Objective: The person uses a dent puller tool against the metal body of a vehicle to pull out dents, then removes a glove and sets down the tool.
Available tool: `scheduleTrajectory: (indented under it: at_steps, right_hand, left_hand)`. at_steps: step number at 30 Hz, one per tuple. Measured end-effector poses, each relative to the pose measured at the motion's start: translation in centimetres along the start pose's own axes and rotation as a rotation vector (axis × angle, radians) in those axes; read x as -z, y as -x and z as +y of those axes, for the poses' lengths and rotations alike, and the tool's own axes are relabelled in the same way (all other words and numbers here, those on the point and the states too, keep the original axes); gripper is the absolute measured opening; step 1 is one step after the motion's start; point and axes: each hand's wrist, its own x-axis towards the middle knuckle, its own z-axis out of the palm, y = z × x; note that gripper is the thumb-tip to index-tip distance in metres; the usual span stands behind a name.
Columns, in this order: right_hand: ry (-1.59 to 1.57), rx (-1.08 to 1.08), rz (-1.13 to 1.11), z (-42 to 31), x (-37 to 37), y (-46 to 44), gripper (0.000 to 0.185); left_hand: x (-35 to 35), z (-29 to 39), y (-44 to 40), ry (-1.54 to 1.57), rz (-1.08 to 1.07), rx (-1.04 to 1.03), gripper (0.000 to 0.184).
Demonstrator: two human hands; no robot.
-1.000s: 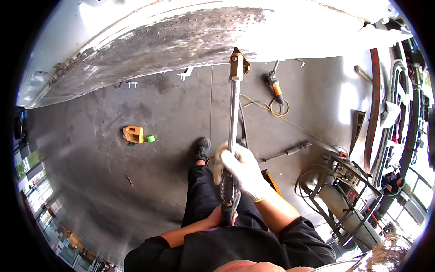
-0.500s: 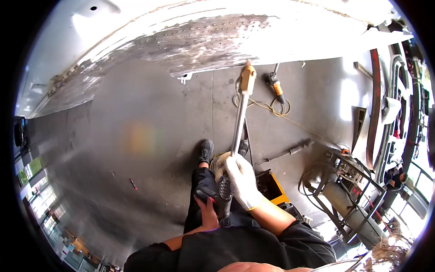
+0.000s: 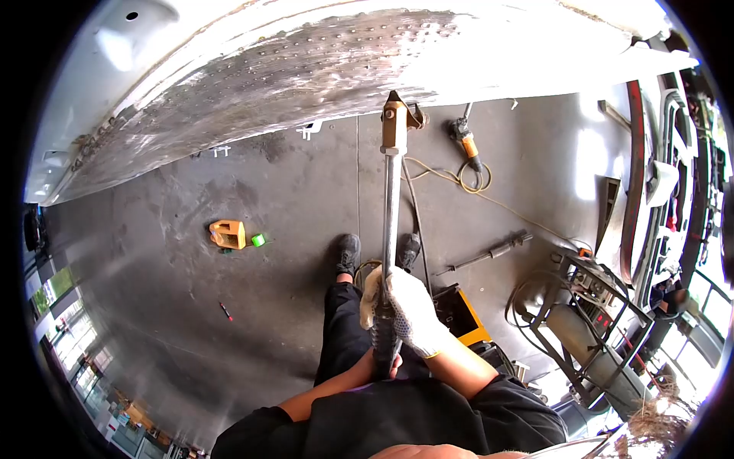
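My right hand (image 3: 404, 310), in a white dotted work glove, is closed around the dark ribbed grip of a long dent puller (image 3: 391, 206). Its steel shaft points away from me and ends in a brass-coloured head (image 3: 394, 126) with a dark pointed tip. That tip lies in front of the lower edge of the worn vehicle panel (image 3: 306, 61); whether they touch I cannot tell. My bare left hand (image 3: 368, 369) is wrapped around the lower end of the grip, its fingers partly hidden behind it. Rows of small studs or marks cover the panel's bare metal.
An angle grinder (image 3: 465, 141) with a yellow cord and a slim rod tool (image 3: 489, 254) lie on the floor. By my right side stand a yellow-edged toolbox (image 3: 475, 335) and a wheeled machine (image 3: 589, 329). An orange jug (image 3: 228, 234) lies to the left.
The dent puller's head has swung left and turned. My left hand has moved from beside the grip onto its lower end. A blurred patch that hid the jug is gone.
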Motion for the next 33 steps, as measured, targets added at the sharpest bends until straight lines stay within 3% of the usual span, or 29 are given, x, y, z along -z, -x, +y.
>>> scheduleTrajectory:
  at_steps: [33]
  right_hand:
    - [-0.080,0.001,-0.017,-0.6,0.3,-0.2,0.055]
  left_hand:
    - [1.0,-1.1,-0.6,0.059,-0.047,-0.023,0.029]
